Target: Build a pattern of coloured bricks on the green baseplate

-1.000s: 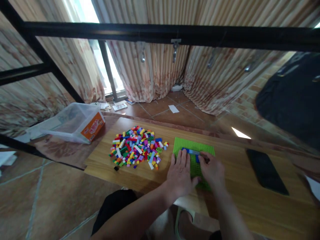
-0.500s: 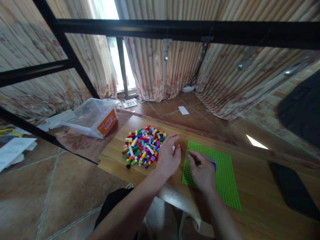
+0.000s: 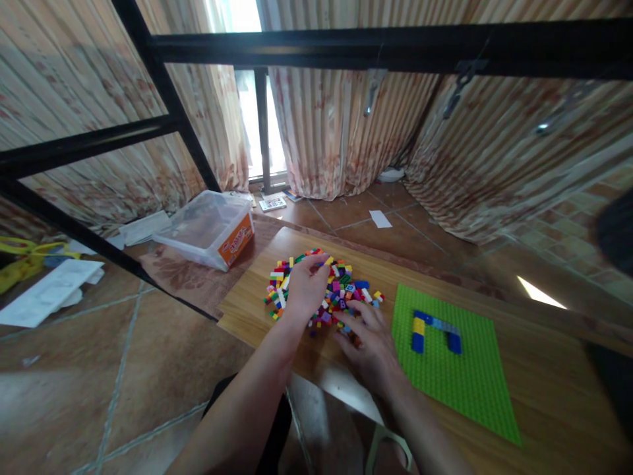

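Wooden table (image 3: 548, 382), multicoloured bricks (image 3: 341, 288), green baseplate (image 3: 469, 389)

Grn baseplate (image 3: 475, 389), multicol. bricks (image 3: 341, 288), striped curtains (image 3: 316, 138)

A home room, by its patterned curtains (image 3: 316, 132), tiled floor (image 3: 59, 376) and toy bricks (image 3: 341, 288).

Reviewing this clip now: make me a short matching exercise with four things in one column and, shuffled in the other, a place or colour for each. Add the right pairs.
Things
1. baseplate
2. plastic box
3. loose bricks
4. left hand

Place or colour
A. over the brick pile
B. clear, with an orange label
C. many colours, heaped on the wooden table
D. green all over

Pairs: 1-D, 2-B, 3-C, 4-A
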Motion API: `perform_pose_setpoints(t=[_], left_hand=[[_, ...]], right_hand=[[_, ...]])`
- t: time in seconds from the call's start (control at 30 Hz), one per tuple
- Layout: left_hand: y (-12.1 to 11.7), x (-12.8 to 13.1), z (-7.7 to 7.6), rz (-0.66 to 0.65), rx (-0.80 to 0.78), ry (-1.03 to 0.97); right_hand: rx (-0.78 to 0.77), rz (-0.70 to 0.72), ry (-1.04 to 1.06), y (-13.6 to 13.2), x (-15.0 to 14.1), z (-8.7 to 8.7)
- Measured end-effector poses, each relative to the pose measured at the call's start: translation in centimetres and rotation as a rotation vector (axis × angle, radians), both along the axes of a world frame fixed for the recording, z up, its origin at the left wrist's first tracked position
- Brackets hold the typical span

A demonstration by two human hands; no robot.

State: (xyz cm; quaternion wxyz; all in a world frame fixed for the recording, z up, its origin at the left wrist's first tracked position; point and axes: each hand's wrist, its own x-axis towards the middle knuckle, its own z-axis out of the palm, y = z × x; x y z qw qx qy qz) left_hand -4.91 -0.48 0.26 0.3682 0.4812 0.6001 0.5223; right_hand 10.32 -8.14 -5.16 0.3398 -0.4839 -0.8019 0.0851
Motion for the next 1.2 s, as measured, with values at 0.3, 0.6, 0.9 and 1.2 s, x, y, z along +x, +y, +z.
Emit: perform_pose_setpoints(t=[0.3,0.6,0.9,1.2], left_hand=[[0.2,-0.2,-0.9,-0.209,-0.011,0.143],[-1.2,2.3,-1.0,-0.592,0.006,-0.035],[-2.0,3.7,-0.6,-0.657,0.106,0.205],[-2.6,4.9,-0.5,-0.491,0.23,0.444]], right_hand=[[-0.12,-0.088,0.302,1.0,1.3,0.0],[-0.427,-0.302,0.818,1.2,2.2,1.5],[-0.523,-0.179,1.051,0.8,2.3,2.1],[-0.49,-0.3,1.142,1.1,2.5,1.8]])
